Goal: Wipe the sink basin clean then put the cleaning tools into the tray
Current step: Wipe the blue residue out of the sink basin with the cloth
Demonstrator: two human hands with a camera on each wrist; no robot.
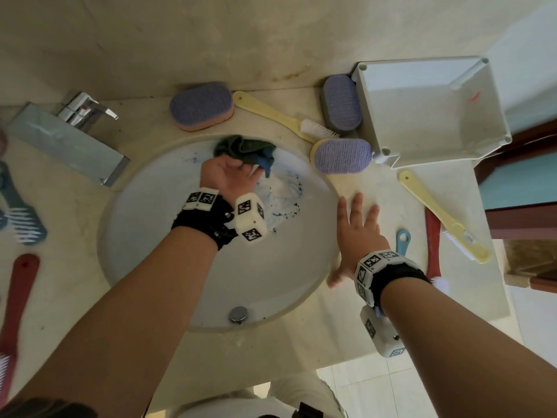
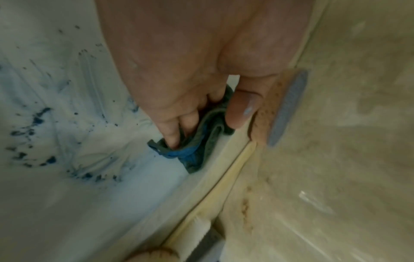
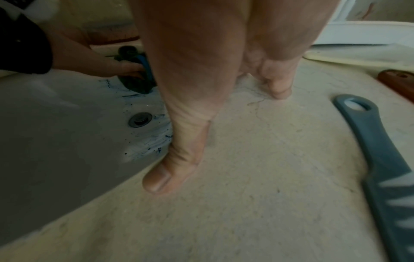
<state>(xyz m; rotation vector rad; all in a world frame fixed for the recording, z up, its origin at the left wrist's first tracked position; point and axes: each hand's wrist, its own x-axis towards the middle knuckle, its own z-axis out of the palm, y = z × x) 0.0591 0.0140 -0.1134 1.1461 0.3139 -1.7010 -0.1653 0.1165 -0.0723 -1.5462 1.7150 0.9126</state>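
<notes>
The round white sink basin [image 1: 187, 260] carries blue smears [image 1: 289, 203] on its far right side. My left hand [image 1: 241, 168] reaches into the far part of the basin and grips a crumpled dark green and blue cloth [image 1: 244, 147] against the wall. In the left wrist view, the fingers [image 2: 172, 134] and thumb pinch the cloth [image 2: 201, 141] just under the rim. My right hand [image 1: 358, 233] lies flat and open on the counter right of the basin, holding nothing. An empty white tray [image 1: 422, 122] stands at the back right.
Three purple sponges [image 1: 202, 105] [image 1: 342, 102] [image 1: 343, 155] and a yellow brush [image 1: 271, 114] lie behind the basin. Right of my hand lie a blue brush [image 1: 403, 239], a red brush [image 1: 432, 245] and a yellow brush [image 1: 443, 215]. Faucet [image 1: 84, 111] and more brushes [image 1: 18, 312] are at left.
</notes>
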